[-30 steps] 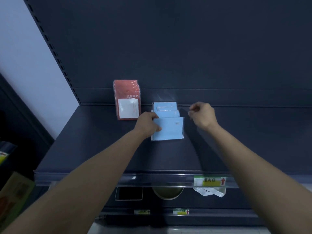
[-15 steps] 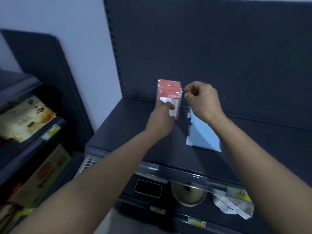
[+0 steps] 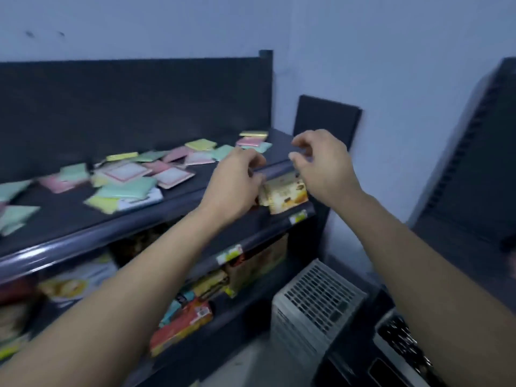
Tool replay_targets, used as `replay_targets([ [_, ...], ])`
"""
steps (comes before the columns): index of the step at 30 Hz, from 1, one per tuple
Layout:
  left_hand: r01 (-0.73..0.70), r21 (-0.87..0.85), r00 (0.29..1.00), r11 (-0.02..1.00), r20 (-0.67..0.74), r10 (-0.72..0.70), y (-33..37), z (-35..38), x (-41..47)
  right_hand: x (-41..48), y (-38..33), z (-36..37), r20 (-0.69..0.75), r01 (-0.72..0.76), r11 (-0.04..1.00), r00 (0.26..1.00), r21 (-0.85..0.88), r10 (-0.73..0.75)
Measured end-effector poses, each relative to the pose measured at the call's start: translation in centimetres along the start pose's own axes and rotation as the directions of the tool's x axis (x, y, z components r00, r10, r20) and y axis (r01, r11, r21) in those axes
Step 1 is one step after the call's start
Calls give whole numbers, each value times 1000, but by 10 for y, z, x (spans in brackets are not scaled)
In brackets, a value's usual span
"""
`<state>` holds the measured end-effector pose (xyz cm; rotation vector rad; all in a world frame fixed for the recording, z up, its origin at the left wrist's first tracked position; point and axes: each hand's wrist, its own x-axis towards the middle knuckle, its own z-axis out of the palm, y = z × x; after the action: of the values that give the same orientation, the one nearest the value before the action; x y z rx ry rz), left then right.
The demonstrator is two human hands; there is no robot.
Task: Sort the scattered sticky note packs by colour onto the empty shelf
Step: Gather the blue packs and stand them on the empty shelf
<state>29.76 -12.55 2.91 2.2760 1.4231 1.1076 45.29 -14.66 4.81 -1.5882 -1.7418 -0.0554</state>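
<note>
Pastel sticky note packs [image 3: 125, 174] lie scattered, unsorted, across dark shelf [image 3: 69, 213] to left of both hands. Colours noted: green, pink, yellow, plus a few pink-edged packs w/ white centres. Several overlap; none stacked by colour. Nearest items: green pack [image 3: 223, 152] just beyond left hand [image 3: 234, 185], and pink pack [image 3: 251, 141] w/ yellow pack [image 3: 253, 133] behind it, between the two hands and further back.

Left hand: over shelf's front edge, back of hand to camera, fingers curled under. Palm side hidden, so cannot tell if it holds anything. Not touching any pack that shows.

Right hand [image 3: 324, 163]: raised at shelf's right end, fingers loosely curled, thumb forward, nothing in it. Hands apart, gap between them approx. over shelf corner.

Below hands: snack packet [image 3: 282, 194] on next shelf down, partly covered by left hand. Price tag [image 3: 297, 218] on rail under it. More packaged goods [image 3: 181, 325] on lower shelves under left forearm; frame blurred, labels unreadable.

Behind right hand: dark panel [image 3: 326, 118] against pale wall [image 3: 391, 79]. Under right forearm: grey vented unit [image 3: 315, 300] on floor. Right of right arm: second dark shelving unit [image 3: 474, 177]; only its side shows.
</note>
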Motion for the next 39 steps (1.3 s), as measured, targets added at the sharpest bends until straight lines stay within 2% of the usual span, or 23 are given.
replay_targets([
  [5, 175, 79, 977, 982, -138, -163, -98, -106, -27, 30, -113, 89, 96, 173, 984, 980, 47, -176],
  [11, 383, 163, 904, 909, -267, -333, -180, -193, -65, 46, -214, 165, 195, 310, 937, 921, 160, -338],
  [19, 633, 143, 725, 761, -455, -518, -252, -270, -110, 64, -306, 249, 285, 423, 843, 807, 331, -517],
  [23, 726, 145, 620, 672, -560, -549, -277, -297, -118, 80, -341, 283, 320, 464, 789, 736, 403, -596],
  [30, 844, 81, 449, 530, -647, -616, -319, -324, -112, 123, -377, 338, 380, 479, 729, 635, 488, -672],
  [34, 872, 55, 392, 487, -675, -625, -340, -338, -113, 133, -400, 373, 416, 519, 705, 571, 484, -707],
  [39, 892, 49, 364, 450, -668, -649, -374, -357, -104, 144, -426, 416, 473, 538, 708, 527, 458, -706],
])
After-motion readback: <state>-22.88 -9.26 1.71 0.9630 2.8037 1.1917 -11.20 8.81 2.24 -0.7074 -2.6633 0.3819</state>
